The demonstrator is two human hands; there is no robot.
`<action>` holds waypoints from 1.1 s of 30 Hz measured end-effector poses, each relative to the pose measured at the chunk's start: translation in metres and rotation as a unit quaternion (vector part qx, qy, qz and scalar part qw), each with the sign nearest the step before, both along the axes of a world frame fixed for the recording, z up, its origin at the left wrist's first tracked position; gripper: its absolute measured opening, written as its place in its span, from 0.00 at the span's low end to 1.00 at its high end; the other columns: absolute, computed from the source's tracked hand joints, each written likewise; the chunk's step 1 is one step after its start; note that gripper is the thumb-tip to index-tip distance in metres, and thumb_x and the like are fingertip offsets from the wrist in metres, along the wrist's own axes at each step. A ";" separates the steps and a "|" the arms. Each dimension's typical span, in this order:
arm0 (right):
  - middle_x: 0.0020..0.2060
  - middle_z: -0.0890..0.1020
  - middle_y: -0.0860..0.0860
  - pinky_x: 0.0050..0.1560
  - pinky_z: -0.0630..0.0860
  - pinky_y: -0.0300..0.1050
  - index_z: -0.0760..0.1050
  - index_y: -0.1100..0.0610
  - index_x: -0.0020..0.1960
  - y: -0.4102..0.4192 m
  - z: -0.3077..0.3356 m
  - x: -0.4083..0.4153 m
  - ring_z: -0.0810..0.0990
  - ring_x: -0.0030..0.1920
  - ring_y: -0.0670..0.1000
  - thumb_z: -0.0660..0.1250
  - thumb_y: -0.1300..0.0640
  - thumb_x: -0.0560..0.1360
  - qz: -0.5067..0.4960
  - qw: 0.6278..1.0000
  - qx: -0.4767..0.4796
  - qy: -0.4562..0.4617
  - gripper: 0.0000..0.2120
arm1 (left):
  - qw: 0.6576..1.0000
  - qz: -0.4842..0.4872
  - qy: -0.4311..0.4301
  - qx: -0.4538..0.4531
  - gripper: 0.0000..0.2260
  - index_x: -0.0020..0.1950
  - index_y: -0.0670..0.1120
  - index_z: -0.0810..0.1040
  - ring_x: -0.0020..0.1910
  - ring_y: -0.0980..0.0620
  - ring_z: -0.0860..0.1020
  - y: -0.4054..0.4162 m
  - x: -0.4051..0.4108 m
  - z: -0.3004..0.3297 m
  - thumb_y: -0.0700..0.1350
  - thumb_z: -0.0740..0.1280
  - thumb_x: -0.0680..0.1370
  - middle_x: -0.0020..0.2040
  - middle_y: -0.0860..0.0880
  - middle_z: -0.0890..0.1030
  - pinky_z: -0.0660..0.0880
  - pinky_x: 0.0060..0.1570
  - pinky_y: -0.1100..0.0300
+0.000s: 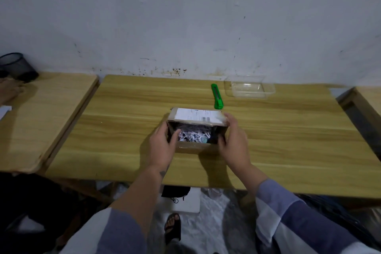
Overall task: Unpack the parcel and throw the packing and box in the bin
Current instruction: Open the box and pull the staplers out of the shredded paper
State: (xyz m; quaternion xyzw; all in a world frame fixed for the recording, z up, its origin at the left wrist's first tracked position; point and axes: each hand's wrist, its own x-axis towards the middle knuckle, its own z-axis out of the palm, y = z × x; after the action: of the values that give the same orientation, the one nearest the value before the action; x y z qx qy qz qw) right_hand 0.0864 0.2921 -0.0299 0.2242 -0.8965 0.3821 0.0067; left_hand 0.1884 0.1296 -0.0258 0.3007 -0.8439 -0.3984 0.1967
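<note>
A scuffed white wall backs the wooden table (268, 134). Near its front edge sits the cardboard box (195, 146), open, full of shredded paper (192, 135), its labelled flap up at the back. The left hand (162, 146) and right hand (234, 142) clasp its two sides. Toward the back edge lie a green cutter (217, 96) and a clear tray (249, 88), nothing visible inside

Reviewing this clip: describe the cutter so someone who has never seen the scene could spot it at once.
Start at the middle wooden table, then the opened cardboard box held between both hands. Just beyond the box's far right corner lies the utility knife, left of a clear plastic tray. It is the only bright green thing on the table.
</note>
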 end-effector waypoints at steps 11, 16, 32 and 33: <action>0.44 0.82 0.57 0.39 0.74 0.49 0.60 0.47 0.73 -0.040 0.050 -0.074 0.80 0.40 0.58 0.58 0.62 0.78 -0.054 0.994 -0.083 -0.039 0.25 | 0.993 0.021 -0.025 -0.114 0.25 0.75 0.52 0.63 0.58 0.51 0.77 -0.038 -0.082 0.034 0.47 0.65 0.79 0.64 0.51 0.77 0.73 0.46 0.62; 0.51 0.83 0.60 0.45 0.77 0.50 0.62 0.49 0.73 -0.060 0.049 -0.115 0.81 0.46 0.60 0.59 0.64 0.77 -0.077 0.992 -0.067 -0.074 0.27 | 0.990 0.000 -0.077 -0.115 0.23 0.73 0.53 0.66 0.51 0.49 0.79 -0.065 -0.126 0.037 0.44 0.65 0.78 0.57 0.50 0.80 0.81 0.46 0.51; 0.64 0.76 0.58 0.57 0.78 0.54 0.52 0.52 0.76 -0.056 0.053 -0.123 0.79 0.56 0.60 0.70 0.54 0.74 -0.051 0.977 -0.014 -0.206 0.37 | 0.987 -0.041 -0.078 -0.138 0.26 0.75 0.49 0.61 0.66 0.47 0.71 -0.070 -0.128 0.043 0.52 0.63 0.79 0.70 0.47 0.71 0.74 0.61 0.46; 0.64 0.76 0.58 0.56 0.76 0.50 0.54 0.55 0.76 -0.052 0.054 -0.116 0.78 0.58 0.59 0.70 0.55 0.74 -0.043 0.976 -0.014 -0.215 0.36 | 0.984 -0.027 -0.074 -0.159 0.26 0.75 0.49 0.61 0.68 0.47 0.69 -0.066 -0.122 0.046 0.50 0.63 0.79 0.70 0.47 0.69 0.72 0.64 0.46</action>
State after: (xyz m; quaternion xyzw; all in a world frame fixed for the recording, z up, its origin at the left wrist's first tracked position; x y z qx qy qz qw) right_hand -0.0299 0.2398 0.0245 0.0985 -0.8802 0.4335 -0.1664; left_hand 0.0667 0.0641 0.0198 0.2713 -0.9165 -0.2411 0.1683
